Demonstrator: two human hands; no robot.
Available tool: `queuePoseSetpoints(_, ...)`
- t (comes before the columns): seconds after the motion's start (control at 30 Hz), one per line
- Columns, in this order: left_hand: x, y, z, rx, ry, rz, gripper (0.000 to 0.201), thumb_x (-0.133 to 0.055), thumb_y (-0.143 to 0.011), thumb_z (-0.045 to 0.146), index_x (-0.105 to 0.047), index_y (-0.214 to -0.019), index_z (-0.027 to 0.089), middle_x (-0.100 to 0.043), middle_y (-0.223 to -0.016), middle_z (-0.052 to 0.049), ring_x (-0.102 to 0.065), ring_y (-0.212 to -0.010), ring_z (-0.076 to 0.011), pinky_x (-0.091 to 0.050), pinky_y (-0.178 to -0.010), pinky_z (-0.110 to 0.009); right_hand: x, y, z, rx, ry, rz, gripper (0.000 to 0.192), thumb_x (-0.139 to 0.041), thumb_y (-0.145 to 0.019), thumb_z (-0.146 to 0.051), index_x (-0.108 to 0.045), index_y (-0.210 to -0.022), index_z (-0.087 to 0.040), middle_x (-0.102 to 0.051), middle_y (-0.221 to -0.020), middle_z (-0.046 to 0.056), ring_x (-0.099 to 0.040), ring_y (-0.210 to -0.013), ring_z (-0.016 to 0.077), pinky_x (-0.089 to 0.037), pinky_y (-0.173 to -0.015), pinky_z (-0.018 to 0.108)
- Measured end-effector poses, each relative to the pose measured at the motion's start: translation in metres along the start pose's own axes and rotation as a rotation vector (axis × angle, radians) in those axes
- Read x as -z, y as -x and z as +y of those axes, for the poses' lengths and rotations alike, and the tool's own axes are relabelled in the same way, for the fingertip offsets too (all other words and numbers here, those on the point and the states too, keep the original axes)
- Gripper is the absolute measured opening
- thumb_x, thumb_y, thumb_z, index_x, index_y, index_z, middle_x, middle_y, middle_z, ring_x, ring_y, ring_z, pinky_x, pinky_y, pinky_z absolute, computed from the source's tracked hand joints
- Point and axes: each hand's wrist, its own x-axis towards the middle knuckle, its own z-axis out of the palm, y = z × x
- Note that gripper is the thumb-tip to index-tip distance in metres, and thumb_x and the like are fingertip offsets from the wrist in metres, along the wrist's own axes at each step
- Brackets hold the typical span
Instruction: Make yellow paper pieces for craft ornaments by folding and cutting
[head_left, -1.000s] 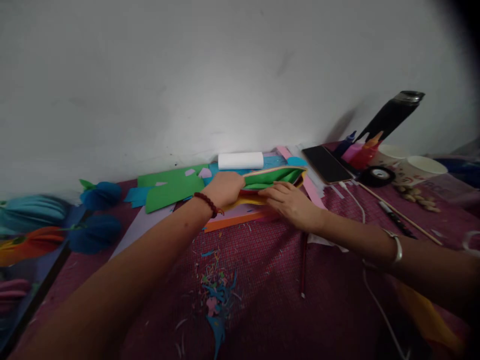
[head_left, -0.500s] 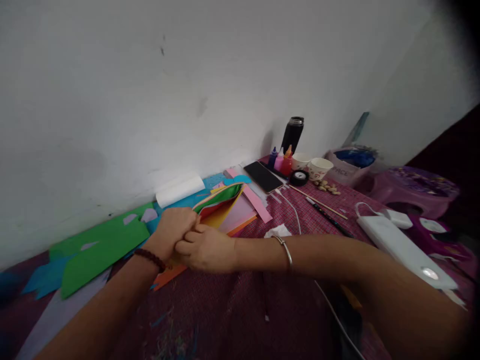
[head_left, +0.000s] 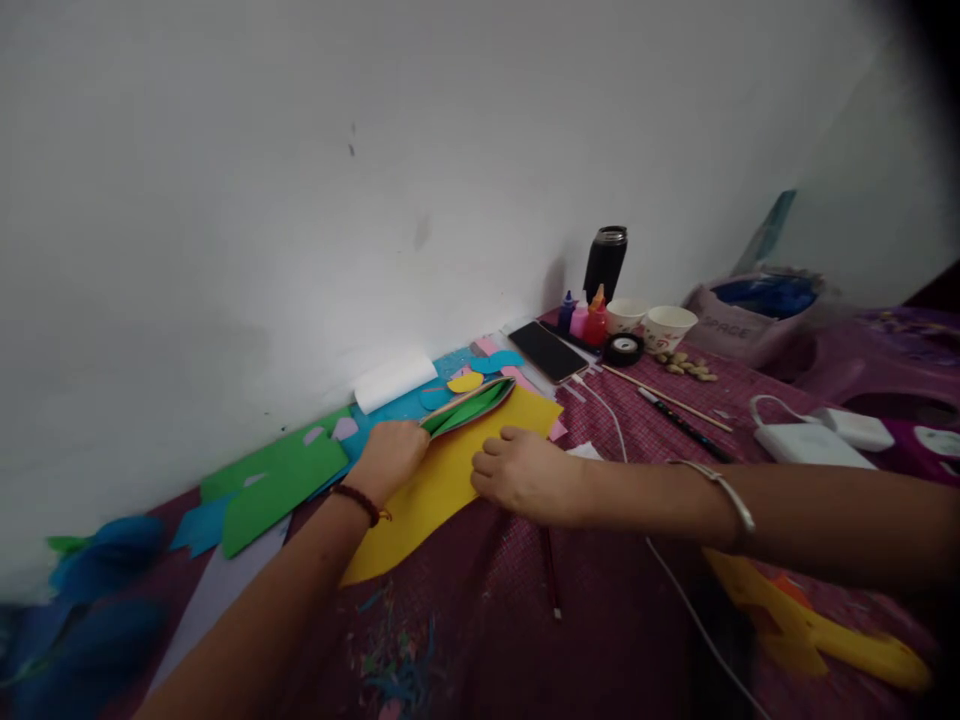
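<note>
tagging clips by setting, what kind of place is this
Probably a home paper-craft table against a wall: coloured paper sheets, small paint or glue bottles and paper scraps on the cloth.

Matt yellow paper sheet (head_left: 442,480) lies on coarse woven magenta cloth (head_left: 600,620).

Maroon cloth (head_left: 637,620) w/ coloured paper sheets (head_left: 427,490), phone (head_left: 553,351), cups (head_left: 651,322).
</note>
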Motion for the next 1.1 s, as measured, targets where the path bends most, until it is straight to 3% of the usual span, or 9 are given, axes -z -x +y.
queuePoseSetpoints(0.23,0.015,0.012,0.001,0.008,0.137,-0.005,0.031,-0.047,-0.088,0.029,-0.070,-0.091,0.009,-0.069,-0.094,-0.018,-0.064,-0.084,-0.0261,-0.049,-0.078,-0.040,0.068,0.048,-0.021,-0.021,0.088,0.082,0.012,-0.055,-0.093,-0.019,-0.061,-0.083,-0.017,-0.065,-0.079,0.002,-0.051,-0.070,0.0174,-0.029,-0.063,0.035)
queuePoseSetpoints(0.3,0.033,0.031,-0.004,-0.016,0.234,-0.035,0.032,-0.054,-0.084,0.039,-0.070,-0.096,0.014,-0.069,-0.101,-0.013,-0.063,-0.089,-0.0233,-0.049,-0.081,-0.035,0.088,0.057,-0.026,-0.029,0.131,0.101,0.015,-0.051,-0.095,-0.019,-0.062,-0.085,-0.017,-0.065,-0.080,0.004,-0.052,-0.072,0.0185,-0.030,-0.065,0.034)
queuePoseSetpoints(0.43,0.090,0.096,-0.008,0.041,0.528,0.061,0.049,-0.032,-0.095,0.046,-0.064,-0.116,0.015,-0.066,-0.118,-0.009,-0.059,-0.105,-0.0177,-0.044,-0.092,-0.030,0.114,0.065,-0.037,-0.079,0.207,0.102,0.021,-0.045,-0.097,-0.017,-0.063,-0.085,-0.016,-0.065,-0.081,0.006,-0.053,-0.075,0.0197,-0.032,-0.066,0.034)
queuePoseSetpoints(0.53,0.135,0.151,0.016,-0.016,0.691,0.099,0.052,-0.033,-0.094,0.050,-0.061,-0.121,0.015,-0.064,-0.123,-0.007,-0.057,-0.107,-0.0167,-0.043,-0.094,-0.030,0.120,0.062,-0.052,-0.103,0.213,0.095,0.022,-0.043,-0.096,-0.015,-0.064,-0.087,-0.017,-0.065,-0.082,0.007,-0.053,-0.074,0.0197,-0.032,-0.064,0.034)
queuePoseSetpoints(0.63,0.150,0.196,0.066,0.002,0.446,0.051,0.048,-0.058,-0.079,0.053,-0.065,-0.113,0.019,-0.070,-0.101,-0.005,-0.063,-0.083,-0.0192,-0.048,-0.075,-0.030,0.124,0.058,-0.073,-0.095,0.190,0.115,0.022,-0.044,-0.095,-0.014,-0.065,-0.089,-0.016,-0.066,-0.083,0.006,-0.053,-0.073,0.0186,-0.033,-0.064,0.033)
queuePoseSetpoints(0.8,0.115,0.251,0.138,0.199,-0.042,0.029,0.028,-0.037,-0.093,0.018,-0.065,-0.095,0.013,-0.068,-0.087,-0.011,-0.066,-0.078,-0.0245,-0.047,-0.062,-0.032,0.135,0.081,-0.101,-0.061,0.096,0.196,0.018,-0.048,-0.095,-0.020,-0.065,-0.095,-0.017,-0.068,-0.088,0.007,-0.057,-0.078,0.0203,-0.039,-0.070,0.034)
queuePoseSetpoints(0.9,0.083,0.285,0.163,0.270,-0.113,0.067,0.028,-0.040,-0.089,0.009,-0.063,-0.104,0.011,-0.068,-0.095,-0.014,-0.066,-0.086,-0.0275,-0.049,-0.062,-0.033,0.135,0.124,-0.103,-0.016,-0.142,0.231,0.032,-0.052,-0.094,-0.035,-0.058,-0.120,-0.017,-0.067,-0.109,0.011,-0.060,-0.097,0.0253,-0.044,-0.084,0.039)
queuePoseSetpoints(1.0,0.052,0.315,0.183,0.256,-0.141,0.084,0.033,-0.041,-0.087,0.007,-0.062,-0.113,0.009,-0.068,-0.105,-0.016,-0.066,-0.090,-0.0278,-0.051,-0.062,-0.034,0.120,0.173,-0.106,-0.084,-0.449,0.276,0.046,-0.050,-0.095,-0.040,-0.046,-0.135,-0.017,-0.061,-0.125,0.014,-0.057,-0.113,0.0259,-0.045,-0.093,0.042)
queuePoseSetpoints(1.1,0.025,0.333,0.201,0.228,-0.144,0.079,0.037,-0.039,-0.086,0.005,-0.062,-0.115,0.009,-0.069,-0.108,-0.017,-0.066,-0.090,-0.0293,-0.052,-0.062,-0.036,0.093,0.212,-0.118,-0.257,-0.612,0.295,0.040,-0.050,-0.095,-0.035,-0.049,-0.132,-0.019,-0.061,-0.125,0.013,-0.058,-0.114,0.0248,-0.047,-0.094,0.042)
